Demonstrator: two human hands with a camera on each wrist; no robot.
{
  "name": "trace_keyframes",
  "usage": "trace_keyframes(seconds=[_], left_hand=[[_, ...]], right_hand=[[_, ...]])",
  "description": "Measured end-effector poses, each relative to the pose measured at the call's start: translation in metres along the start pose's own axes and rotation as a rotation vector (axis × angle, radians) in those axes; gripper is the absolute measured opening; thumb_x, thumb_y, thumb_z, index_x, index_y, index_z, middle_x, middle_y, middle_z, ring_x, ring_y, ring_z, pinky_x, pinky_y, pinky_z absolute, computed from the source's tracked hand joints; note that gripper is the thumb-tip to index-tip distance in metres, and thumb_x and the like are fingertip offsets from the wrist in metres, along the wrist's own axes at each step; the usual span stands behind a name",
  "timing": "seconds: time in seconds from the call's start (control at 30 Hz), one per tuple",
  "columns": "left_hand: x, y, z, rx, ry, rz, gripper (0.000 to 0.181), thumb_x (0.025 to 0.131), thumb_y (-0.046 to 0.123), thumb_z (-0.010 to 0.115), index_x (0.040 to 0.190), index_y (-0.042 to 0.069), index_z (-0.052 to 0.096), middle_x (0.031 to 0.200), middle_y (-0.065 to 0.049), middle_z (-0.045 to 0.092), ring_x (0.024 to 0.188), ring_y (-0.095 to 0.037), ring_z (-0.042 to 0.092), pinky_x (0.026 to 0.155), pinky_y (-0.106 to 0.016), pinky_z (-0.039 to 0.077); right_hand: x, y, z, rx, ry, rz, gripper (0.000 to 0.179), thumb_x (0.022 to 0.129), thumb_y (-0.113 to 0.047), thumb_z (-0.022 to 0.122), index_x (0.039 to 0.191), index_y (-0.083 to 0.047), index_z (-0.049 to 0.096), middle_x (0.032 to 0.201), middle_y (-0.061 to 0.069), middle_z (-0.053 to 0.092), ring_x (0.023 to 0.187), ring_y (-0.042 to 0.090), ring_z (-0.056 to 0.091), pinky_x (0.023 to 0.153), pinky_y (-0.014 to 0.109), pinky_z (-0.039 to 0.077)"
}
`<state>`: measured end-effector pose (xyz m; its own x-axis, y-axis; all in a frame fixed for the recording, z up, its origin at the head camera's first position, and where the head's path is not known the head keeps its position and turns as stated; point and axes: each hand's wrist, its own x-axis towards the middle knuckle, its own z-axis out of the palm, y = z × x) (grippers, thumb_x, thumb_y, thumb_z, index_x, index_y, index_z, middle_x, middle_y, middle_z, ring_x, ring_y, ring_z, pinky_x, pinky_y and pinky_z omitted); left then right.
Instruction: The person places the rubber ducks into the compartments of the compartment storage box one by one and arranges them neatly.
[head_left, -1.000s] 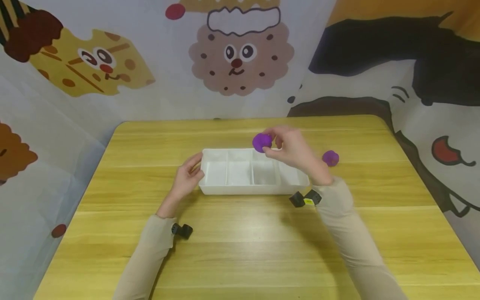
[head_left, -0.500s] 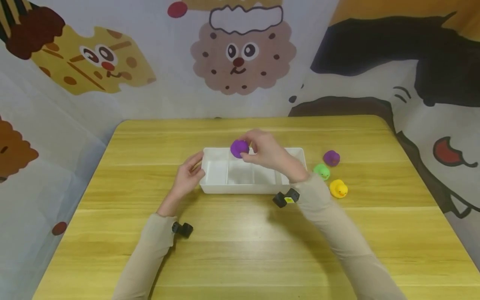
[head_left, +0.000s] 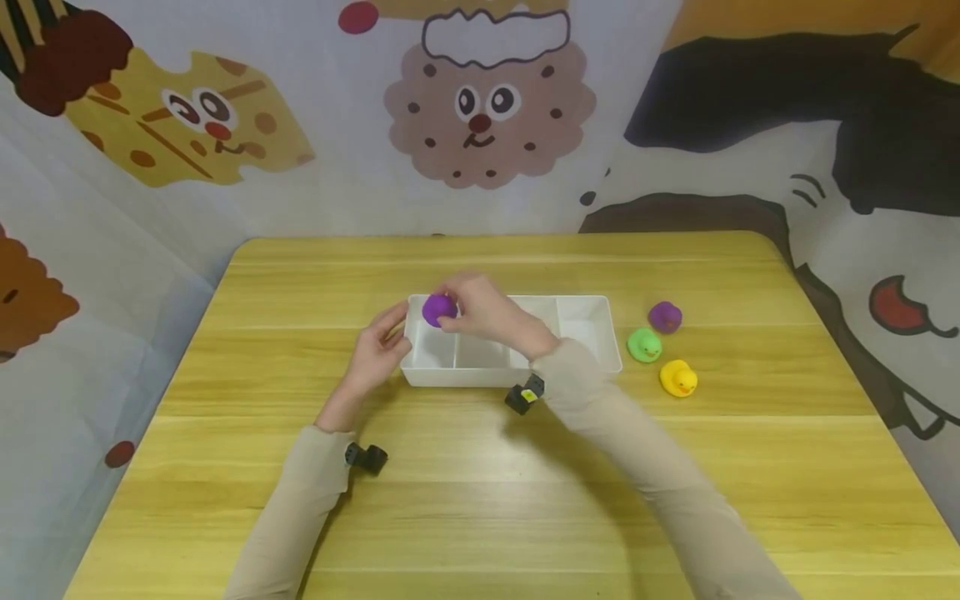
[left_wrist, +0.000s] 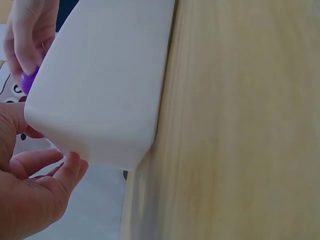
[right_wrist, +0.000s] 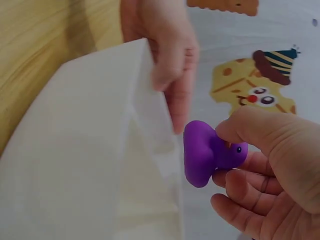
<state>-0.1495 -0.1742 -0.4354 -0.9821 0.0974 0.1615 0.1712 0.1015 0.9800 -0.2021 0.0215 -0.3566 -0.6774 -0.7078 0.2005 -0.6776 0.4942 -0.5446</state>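
A white divided tray [head_left: 450, 377] with a row of compartments lies lengthwise on the table. My left hand [head_left: 375, 354] holds its left end, fingers and thumb bent round the end wall, as the left wrist view [left_wrist: 35, 195] shows from close by. Between thumb and fingers my right hand [head_left: 483, 312] pinches a purple rubber duck [right_wrist: 202, 152] by its head. The duck is above the leftmost compartment, close over the rim at the back. In the right wrist view its flat base faces the tray opening.
Right of the tray stand a second purple duck [head_left: 665, 317], a green duck [head_left: 644, 345] and a yellow duck [head_left: 678, 378]. Behind the wooden table [head_left: 480, 500] hangs a cloth with cartoon prints [head_left: 491, 108].
My right hand has carried the purple duck leftward along the tray to the leftmost compartment. The green and yellow ducks have come out from behind my right arm. My left hand stays put.
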Motion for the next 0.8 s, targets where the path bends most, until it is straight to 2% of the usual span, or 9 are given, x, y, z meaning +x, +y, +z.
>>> trace_keyframes(seconds=[0.17, 0.27, 0.4, 0.57, 0.8], left_hand=[[0.000, -0.001, 0.000, -0.005, -0.007, 0.011, 0.054, 0.081, -0.022, 0.045, 0.134, -0.017, 0.035, 0.141, -0.031, 0.032, 0.128, -0.044, 0.037, 0.107, -0.034, 0.038], [0.001, -0.001, -0.001, -0.009, -0.016, 0.017, 0.053, 0.081, -0.023, 0.043, 0.133, -0.018, 0.034, 0.141, -0.032, 0.030, 0.129, -0.045, 0.034, 0.108, -0.037, 0.036], [0.001, 0.000, -0.001, 0.001, -0.025, 0.006, 0.053, 0.081, -0.022, 0.042, 0.133, -0.018, 0.034, 0.141, -0.032, 0.030, 0.130, -0.044, 0.033, 0.109, -0.037, 0.036], [0.000, 0.001, -0.001, 0.000, -0.024, 0.002, 0.053, 0.081, -0.022, 0.041, 0.133, -0.017, 0.034, 0.142, -0.030, 0.030, 0.131, -0.041, 0.033, 0.109, -0.033, 0.036], [-0.001, 0.001, 0.000, -0.008, -0.017, 0.004, 0.053, 0.081, -0.022, 0.040, 0.133, -0.018, 0.034, 0.141, -0.032, 0.030, 0.132, -0.042, 0.032, 0.109, -0.036, 0.035]], right_hand=[[0.009, 0.000, 0.016, -0.047, -0.045, 0.042, 0.029, 0.079, -0.012, 0.074, 0.103, 0.001, 0.064, 0.092, 0.008, 0.066, 0.083, 0.017, 0.060, 0.075, 0.020, 0.054], [0.012, 0.000, 0.022, -0.079, -0.069, 0.066, 0.027, 0.080, -0.015, 0.074, 0.102, -0.002, 0.065, 0.093, 0.007, 0.067, 0.085, 0.017, 0.061, 0.078, 0.022, 0.054], [0.015, 0.000, 0.029, -0.116, -0.105, 0.095, 0.022, 0.081, -0.017, 0.073, 0.098, -0.004, 0.066, 0.090, 0.004, 0.066, 0.082, 0.015, 0.060, 0.074, 0.020, 0.053], [0.019, -0.002, 0.035, -0.187, -0.142, 0.070, 0.020, 0.080, -0.017, 0.073, 0.094, -0.005, 0.066, 0.086, 0.003, 0.065, 0.078, 0.014, 0.059, 0.069, 0.019, 0.052], [0.023, -0.001, 0.047, -0.253, -0.202, 0.061, 0.024, 0.079, -0.019, 0.075, 0.099, -0.008, 0.067, 0.095, 0.001, 0.067, 0.086, 0.016, 0.062, 0.081, 0.023, 0.054]])
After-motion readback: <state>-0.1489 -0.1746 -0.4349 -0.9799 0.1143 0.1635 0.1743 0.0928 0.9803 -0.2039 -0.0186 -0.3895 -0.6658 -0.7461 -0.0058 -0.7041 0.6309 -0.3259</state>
